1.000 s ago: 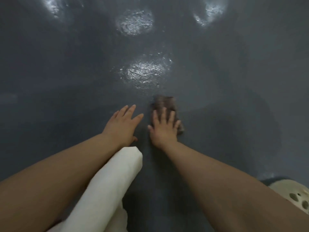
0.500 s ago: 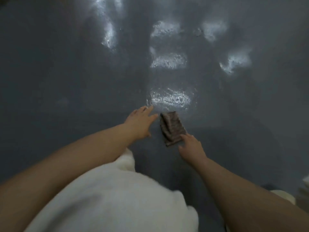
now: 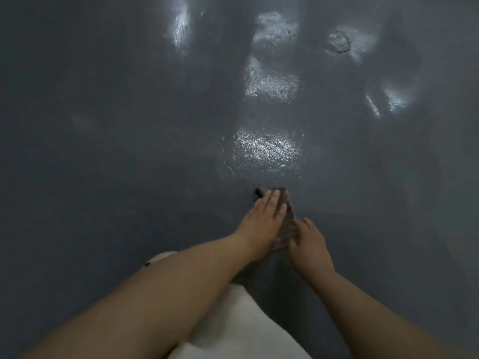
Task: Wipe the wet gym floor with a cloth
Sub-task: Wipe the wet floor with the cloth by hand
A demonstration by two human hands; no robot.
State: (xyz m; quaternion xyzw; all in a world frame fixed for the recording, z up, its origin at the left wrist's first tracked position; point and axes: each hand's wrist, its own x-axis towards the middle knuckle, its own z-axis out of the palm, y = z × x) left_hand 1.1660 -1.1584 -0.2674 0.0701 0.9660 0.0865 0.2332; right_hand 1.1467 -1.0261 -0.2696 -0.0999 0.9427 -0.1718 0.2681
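My left hand (image 3: 261,218) lay flat, fingers straight, on small brown striped cloth (image 3: 286,226) on wet grey floor (image 3: 129,125); right hand (image 3: 309,244), fingers relaxed, pressed its near edge.

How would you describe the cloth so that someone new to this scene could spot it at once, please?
Start from the dark grey gym floor and its nearest shiny wet patch. Just below it lies the cloth, between the left hand and the right hand. It is the only brownish, striped, flat rectangle there.

matt grey floor (image 3: 129,151) with glossy pebbled wet patches (image 3: 268,151), brown ribbed cloth (image 3: 286,226), white fabric (image 3: 241,327)
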